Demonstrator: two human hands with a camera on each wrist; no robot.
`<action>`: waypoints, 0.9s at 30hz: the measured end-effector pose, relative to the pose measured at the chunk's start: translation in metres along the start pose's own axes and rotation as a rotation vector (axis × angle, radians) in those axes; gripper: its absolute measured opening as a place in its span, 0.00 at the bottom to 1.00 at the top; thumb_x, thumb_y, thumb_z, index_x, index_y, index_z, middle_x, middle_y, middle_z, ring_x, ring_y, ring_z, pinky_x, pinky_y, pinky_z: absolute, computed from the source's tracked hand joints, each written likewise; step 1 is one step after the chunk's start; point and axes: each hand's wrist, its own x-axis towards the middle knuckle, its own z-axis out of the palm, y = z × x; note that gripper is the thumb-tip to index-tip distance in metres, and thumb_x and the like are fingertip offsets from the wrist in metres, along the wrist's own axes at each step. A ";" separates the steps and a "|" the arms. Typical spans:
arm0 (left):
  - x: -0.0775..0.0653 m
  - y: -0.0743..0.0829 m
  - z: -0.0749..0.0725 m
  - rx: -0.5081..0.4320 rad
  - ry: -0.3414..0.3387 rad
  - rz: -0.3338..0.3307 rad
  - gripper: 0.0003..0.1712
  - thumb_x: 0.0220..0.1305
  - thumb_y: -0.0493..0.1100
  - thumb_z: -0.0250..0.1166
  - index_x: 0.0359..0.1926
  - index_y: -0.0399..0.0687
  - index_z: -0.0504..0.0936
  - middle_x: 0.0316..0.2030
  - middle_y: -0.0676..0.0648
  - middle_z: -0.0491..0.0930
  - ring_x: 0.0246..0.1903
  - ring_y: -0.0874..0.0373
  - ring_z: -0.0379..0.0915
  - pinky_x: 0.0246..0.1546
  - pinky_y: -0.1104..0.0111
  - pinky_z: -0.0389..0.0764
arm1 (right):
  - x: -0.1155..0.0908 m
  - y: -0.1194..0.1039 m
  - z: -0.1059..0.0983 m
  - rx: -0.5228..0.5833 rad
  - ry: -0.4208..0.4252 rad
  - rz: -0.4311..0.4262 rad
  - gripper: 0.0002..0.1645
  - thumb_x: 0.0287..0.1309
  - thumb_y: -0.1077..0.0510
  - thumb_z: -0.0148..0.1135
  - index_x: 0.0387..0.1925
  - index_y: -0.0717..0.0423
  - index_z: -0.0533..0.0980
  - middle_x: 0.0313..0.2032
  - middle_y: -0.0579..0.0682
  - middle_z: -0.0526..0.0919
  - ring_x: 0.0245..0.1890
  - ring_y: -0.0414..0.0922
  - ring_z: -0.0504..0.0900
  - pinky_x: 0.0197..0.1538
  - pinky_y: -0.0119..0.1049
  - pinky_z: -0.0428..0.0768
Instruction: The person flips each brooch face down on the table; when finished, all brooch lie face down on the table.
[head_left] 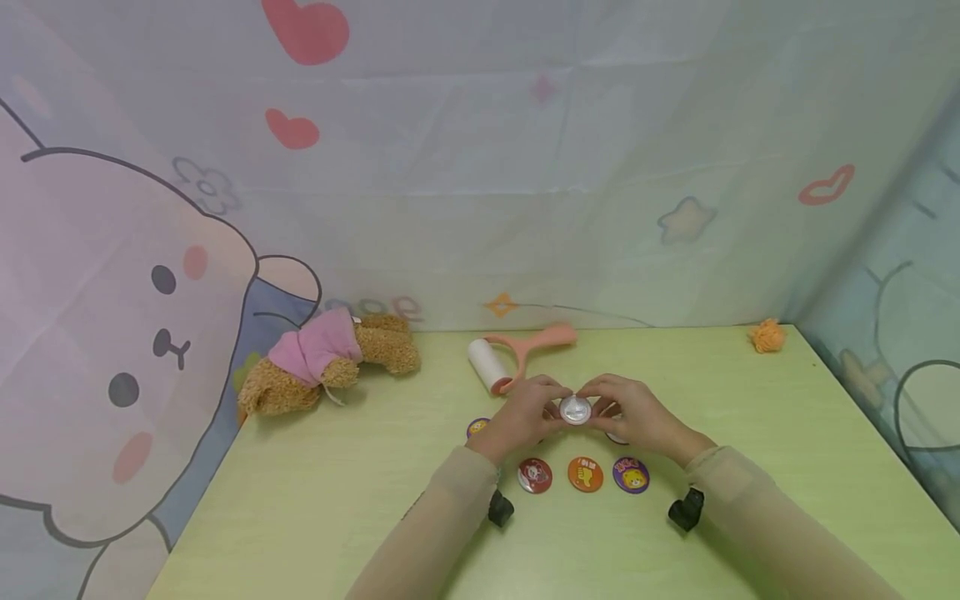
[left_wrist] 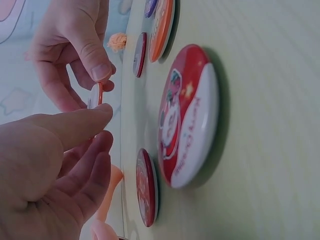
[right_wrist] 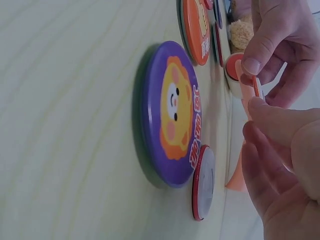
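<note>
A round pin badge (head_left: 576,409) is held up over the table with its silvery back facing the head camera. Its thin orange-red rim shows edge-on in both wrist views. My left hand (head_left: 525,415) pinches one side of it between thumb and fingers. On the opposite side my right hand (head_left: 637,414) pinches it the same way. Below the hands, a red badge (head_left: 535,475), an orange badge (head_left: 585,473) and a purple badge with a yellow lion (head_left: 632,475) lie in a row. Behind them, another purple badge (head_left: 477,427) is partly hidden by my left hand.
A lint roller (head_left: 489,367) with a pink handle lies just behind the hands. At the back left a brown teddy bear in a pink top (head_left: 318,354) lies on its side. An orange fluffy ball (head_left: 767,336) sits by the table's far right corner, before a printed cloth.
</note>
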 end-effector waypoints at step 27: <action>0.001 0.005 0.003 0.166 -0.028 -0.046 0.18 0.64 0.46 0.77 0.53 0.47 0.89 0.48 0.51 0.89 0.52 0.57 0.83 0.58 0.69 0.79 | -0.002 0.007 0.003 -0.048 -0.047 0.041 0.23 0.61 0.60 0.77 0.57 0.55 0.83 0.53 0.51 0.87 0.52 0.52 0.86 0.53 0.49 0.87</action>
